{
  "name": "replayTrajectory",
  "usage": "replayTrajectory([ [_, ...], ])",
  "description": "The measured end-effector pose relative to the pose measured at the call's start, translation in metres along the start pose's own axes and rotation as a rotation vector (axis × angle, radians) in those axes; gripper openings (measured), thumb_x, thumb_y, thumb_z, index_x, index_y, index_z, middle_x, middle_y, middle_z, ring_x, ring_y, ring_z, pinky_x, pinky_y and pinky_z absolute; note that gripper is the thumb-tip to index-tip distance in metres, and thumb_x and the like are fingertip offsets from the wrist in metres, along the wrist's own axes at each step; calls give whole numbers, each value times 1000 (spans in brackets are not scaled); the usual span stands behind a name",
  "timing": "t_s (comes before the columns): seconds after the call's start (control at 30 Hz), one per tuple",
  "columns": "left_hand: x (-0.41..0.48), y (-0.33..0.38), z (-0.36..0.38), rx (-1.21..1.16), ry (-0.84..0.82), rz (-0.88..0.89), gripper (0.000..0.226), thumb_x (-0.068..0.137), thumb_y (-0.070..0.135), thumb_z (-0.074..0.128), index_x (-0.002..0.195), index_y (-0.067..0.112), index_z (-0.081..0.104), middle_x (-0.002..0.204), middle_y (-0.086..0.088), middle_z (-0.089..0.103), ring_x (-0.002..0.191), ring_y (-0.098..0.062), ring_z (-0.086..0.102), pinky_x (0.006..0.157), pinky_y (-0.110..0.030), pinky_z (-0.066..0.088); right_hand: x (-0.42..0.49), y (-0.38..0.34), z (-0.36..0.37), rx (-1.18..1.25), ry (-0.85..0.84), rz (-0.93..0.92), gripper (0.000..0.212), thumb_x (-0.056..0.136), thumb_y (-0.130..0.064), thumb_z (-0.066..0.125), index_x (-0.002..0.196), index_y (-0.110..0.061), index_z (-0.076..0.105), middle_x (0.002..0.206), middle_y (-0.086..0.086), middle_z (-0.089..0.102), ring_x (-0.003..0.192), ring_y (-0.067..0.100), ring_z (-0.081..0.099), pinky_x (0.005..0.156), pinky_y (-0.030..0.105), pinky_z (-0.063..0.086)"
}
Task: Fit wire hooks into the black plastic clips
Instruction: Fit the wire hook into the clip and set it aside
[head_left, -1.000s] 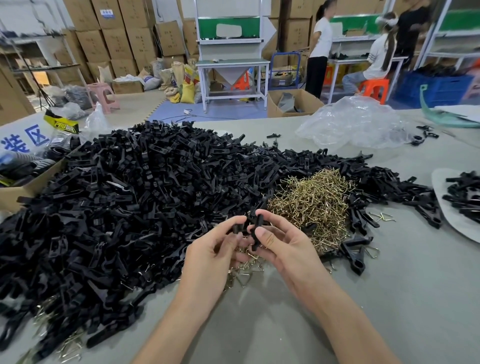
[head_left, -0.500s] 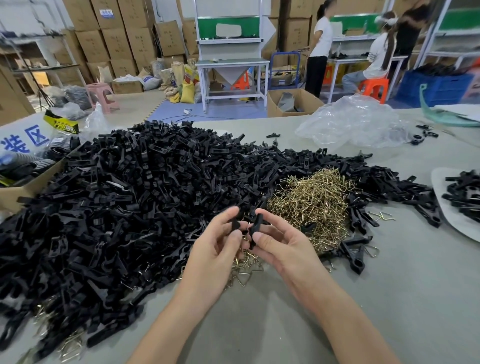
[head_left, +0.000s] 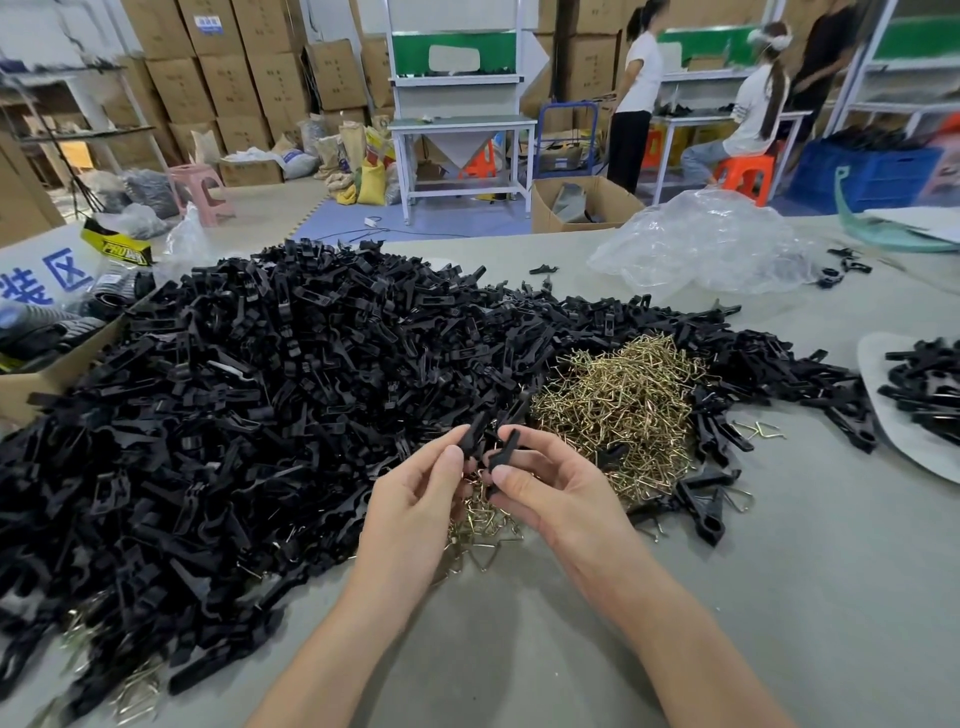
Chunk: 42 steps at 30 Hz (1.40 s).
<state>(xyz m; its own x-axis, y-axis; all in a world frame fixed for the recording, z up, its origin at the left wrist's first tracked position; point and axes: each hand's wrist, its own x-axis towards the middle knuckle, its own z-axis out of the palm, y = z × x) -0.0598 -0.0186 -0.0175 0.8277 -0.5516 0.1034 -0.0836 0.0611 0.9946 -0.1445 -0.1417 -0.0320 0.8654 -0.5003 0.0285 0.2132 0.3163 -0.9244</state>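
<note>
Pinching black clip in left hand, second clip in right hand, just apart. Probably pairing; next, reaching wire hooks beyond right hand.

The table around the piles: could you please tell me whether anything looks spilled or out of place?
Nothing damaged, but the stock is mixed: loose wire hooks poke from under the black clip pile at the near left, and stray clips lie beside the clear bag.
</note>
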Motion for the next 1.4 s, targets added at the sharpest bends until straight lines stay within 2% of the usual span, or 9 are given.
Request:
replayTrajectory([
  [0.13, -1, 1, 0, -13, -44, -22, 28, 100, 13, 56, 117, 31, 70, 107, 12, 76, 99, -1, 70, 84, -16, 54, -1, -1, 0, 32, 25, -9, 31, 89, 1, 70, 112, -19, 71, 108, 6, 76, 105, 20, 72, 82, 25, 57],
  [0.3, -2, -1, 2, -101, 3, -29, 23, 93, 9, 66, 111, 23, 73, 99, 4, 78, 94, -9, 73, 77, -14, 54, -1, -2, 1, 32, 49, -15, 29, 89, 1, 71, 110, -20, 71, 106, 6, 76, 102, 19, 72, 83, 25, 58],
  [0.47, -3, -5, 5, -129, 27, -37, 19, 91, 13, 69, 106, 24, 75, 99, 0, 78, 95, -17, 74, 86, -31, 57, -2, -2, 1, 35, 56, -16, 29, 89, 1, 71, 109, -20, 71, 107, 6, 76, 102, 21, 73, 83, 25, 58],
  [0.63, -4, -6, 8, -172, 39, -51, 17, 91, 17, 69, 102, 28, 77, 101, -2, 77, 98, -23, 73, 89, -38, 55, -1, -1, 2, 44, 66, -20, 28, 89, 1, 71, 107, -21, 72, 107, 6, 76, 103, 21, 73, 83, 26, 58],
  [0.73, -5, -6, 9, -147, 33, -43, 17, 91, 19, 69, 100, 32, 77, 98, 1, 77, 94, -19, 72, 87, -34, 55, -1, 0, 2, 58, 68, -14, 29, 88, 2, 71, 110, -17, 70, 108, 8, 76, 104, 22, 73, 83, 26, 58],
  [0.87, -4, -7, 10, -166, 57, -42, 12, 92, 16, 69, 96, 25, 76, 96, -3, 77, 93, -23, 72, 85, -35, 57, -1, -1, 3, 80, 70, -9, 30, 85, -2, 74, 110, -17, 71, 109, 11, 75, 103, 23, 73, 83, 27, 58],
  [1.03, -5, -7, 10, -124, 48, -3, 15, 92, 14, 69, 93, 28, 75, 89, 2, 76, 87, -14, 72, 78, -23, 57, -2, -4, 4, 123, 67, -2, 42, 71, -13, 78, 112, -14, 69, 109, 13, 75, 103, 24, 73, 82, 27, 58],
  [1.17, -6, -7, 10, -34, 29, 58, 22, 93, 14, 68, 95, 36, 72, 91, 4, 76, 90, -13, 71, 81, -26, 55, -3, -4, 4, 123, 63, 4, 34, 83, -2, 72, 116, -11, 67, 111, 12, 75, 107, 25, 72, 83, 27, 59],
  [1.4, -7, -8, 10, 4, 37, 64, 15, 93, 17, 69, 95, 31, 72, 90, 1, 75, 89, -17, 70, 81, -26, 56, -2, -4, 4, 167, 56, -13, 42, 74, -11, 75, 116, -10, 66, 114, 17, 73, 109, 31, 71, 84, 28, 59],
])
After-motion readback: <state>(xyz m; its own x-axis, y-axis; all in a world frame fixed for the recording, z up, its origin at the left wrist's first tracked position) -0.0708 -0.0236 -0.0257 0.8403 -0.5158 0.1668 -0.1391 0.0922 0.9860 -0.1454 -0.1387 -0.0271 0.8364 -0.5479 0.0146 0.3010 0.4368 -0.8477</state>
